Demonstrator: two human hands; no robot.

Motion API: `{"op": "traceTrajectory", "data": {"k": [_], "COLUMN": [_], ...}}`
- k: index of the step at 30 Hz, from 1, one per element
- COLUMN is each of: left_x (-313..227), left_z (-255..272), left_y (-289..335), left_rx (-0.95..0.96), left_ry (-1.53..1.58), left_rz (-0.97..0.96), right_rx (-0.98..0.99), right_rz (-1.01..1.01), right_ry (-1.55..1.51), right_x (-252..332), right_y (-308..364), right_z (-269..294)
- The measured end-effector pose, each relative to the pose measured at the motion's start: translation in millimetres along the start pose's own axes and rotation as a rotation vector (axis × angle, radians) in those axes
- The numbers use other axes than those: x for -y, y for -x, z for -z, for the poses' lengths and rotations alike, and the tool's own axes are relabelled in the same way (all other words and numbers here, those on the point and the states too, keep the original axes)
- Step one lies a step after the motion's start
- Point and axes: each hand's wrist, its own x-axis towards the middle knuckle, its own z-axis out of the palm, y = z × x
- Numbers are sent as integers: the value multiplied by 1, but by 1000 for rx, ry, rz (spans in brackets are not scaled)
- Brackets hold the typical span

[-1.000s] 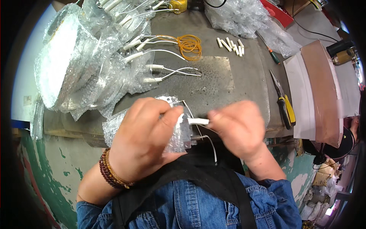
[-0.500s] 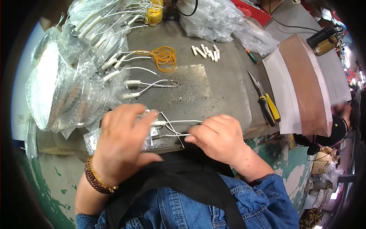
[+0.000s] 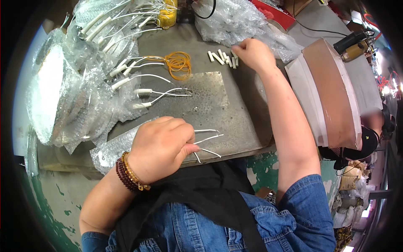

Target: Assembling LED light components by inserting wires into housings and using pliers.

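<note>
My left hand point(image 3: 166, 143) is closed at the near edge of the table, its thumb and fingers pinching thin white wires point(image 3: 208, 152). The wire ends fan out to the right past the thumb; whatever else lies in the palm is hidden. A strip of bubble wrap point(image 3: 113, 147) lies under that hand. Farther off, my right hand point(image 3: 254, 54) reaches to a small pile of short white tubes point(image 3: 221, 58). Its fingers are pinched together at the rightmost tube point(image 3: 236, 61), their tips partly hiding it.
Bubble-wrapped parts point(image 3: 84, 88) with white wire leads crowd the left side. Orange rubber bands point(image 3: 178, 65) lie mid-table near a yellow roll point(image 3: 168, 17). More bubble wrap point(image 3: 239, 21) sits behind the tubes. A cardboard box point(image 3: 329, 92) stands right; beyond it is another person point(image 3: 369, 138).
My right hand has left the wires and moved far forward to the white tubes, its arm now covering the pliers and screwdriver. My left hand has closed on the wires.
</note>
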Motion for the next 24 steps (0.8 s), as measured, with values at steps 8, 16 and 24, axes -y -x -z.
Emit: {"op": "traceTrajectory", "data": {"k": [8, 16, 24], "left_x": [1, -4, -1], "left_z": [0, 2, 0], "left_y": [7, 4, 6], "left_rx": [-5, 18, -34], "left_ry": [-15, -41, -25], "left_rz": [24, -2, -31], "right_rx": [205, 145, 134], "right_rz": [164, 262, 330], "right_ry": [-713, -995, -954], "right_x": [1, 28, 42], "right_y": [53, 194, 196], "right_z": [6, 43, 39]}}
